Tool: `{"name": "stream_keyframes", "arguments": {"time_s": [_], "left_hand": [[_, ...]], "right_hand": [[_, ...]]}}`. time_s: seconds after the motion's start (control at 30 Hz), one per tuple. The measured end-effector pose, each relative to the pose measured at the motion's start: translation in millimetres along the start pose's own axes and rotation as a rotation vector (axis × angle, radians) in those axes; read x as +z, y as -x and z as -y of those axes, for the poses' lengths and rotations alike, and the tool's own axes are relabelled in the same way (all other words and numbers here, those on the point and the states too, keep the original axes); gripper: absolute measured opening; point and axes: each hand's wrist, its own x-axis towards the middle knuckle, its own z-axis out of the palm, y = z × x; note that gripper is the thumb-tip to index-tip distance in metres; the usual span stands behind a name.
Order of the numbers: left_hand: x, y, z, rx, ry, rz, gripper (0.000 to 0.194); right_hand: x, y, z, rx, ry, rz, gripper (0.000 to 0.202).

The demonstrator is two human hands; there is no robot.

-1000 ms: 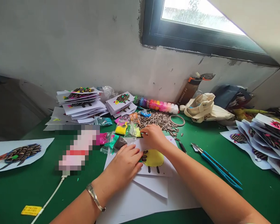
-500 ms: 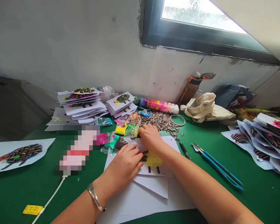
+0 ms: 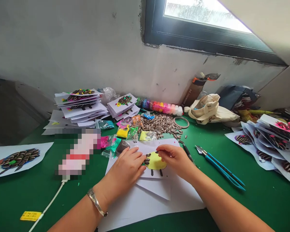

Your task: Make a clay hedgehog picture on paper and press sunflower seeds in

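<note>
A white card (image 3: 145,175) bears a flat yellow clay body (image 3: 156,160) with dark legs and a few sunflower seeds (image 3: 147,159) set at its left end. My left hand (image 3: 129,166), a silver bangle on its wrist, lies with fingers stretched out over the card's left part. Above the yellow clay's upper right, my right hand (image 3: 174,158) is closed in a pinch. A dark sunflower seed tip (image 3: 157,151) shows at its fingertips. Larger white sheets (image 3: 183,196) lie under the card.
Behind the card are a seed pile (image 3: 159,124) and bagged coloured clay (image 3: 123,131). To the right lie blue tweezers (image 3: 222,169), a craft knife (image 3: 203,150) and a black pen (image 3: 188,151). Finished cards are stacked at left (image 3: 79,111) and right (image 3: 275,141).
My right hand has come back from the seed pile to the yellow clay, a seed in its fingertips. My left hand stays on the card. The view has shifted slightly.
</note>
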Motion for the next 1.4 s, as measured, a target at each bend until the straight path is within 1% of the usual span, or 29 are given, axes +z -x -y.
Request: {"name": "stream_keyframes", "arguments": {"time_s": [0.1, 0.23, 0.3, 0.43, 0.57, 0.77, 1.0, 1.17, 1.33, 1.4], "left_hand": [[-0.8, 0, 0, -0.011, 0.003, 0.018, 0.029], [-3.2, -1, -2, -0.023, 0.004, 0.048, 0.028], [-3.7, -2, -3, -0.028, 0.002, 0.063, 0.028], [-2.1, -2, -3, -0.032, 0.002, 0.070, 0.027], [0.2, -1, -2, -0.018, -0.006, 0.047, 0.028], [0.4, -2, -2, -0.012, -0.030, 0.047, 0.027], [0.8, -2, -2, 0.008, -0.040, 0.028, 0.025], [1.5, -2, -2, 0.000, -0.045, 0.049, 0.026], [3.4, 0, -1, 0.002, -0.035, 0.015, 0.027], [3.6, 0, -1, 0.004, -0.031, 0.012, 0.027]], "right_hand": [[6, 5, 2, 0.011, -0.018, 0.055, 0.016], [11, 5, 2, 0.001, 0.077, 0.107, 0.017], [13, 5, 1, -0.056, 0.139, 0.101, 0.018], [15, 4, 0, -0.178, 0.235, 0.041, 0.015], [19, 3, 0, -0.185, 0.267, 0.029, 0.017], [23, 1, -4, -0.175, 0.291, 0.053, 0.015], [30, -2, -5, -0.233, 0.335, 0.036, 0.016], [27, -2, -1, -0.249, 0.379, 0.062, 0.015], [18, 2, -7, -0.211, 0.420, 0.004, 0.012], [17, 3, -8, -0.203, 0.436, 0.005, 0.014]]}}
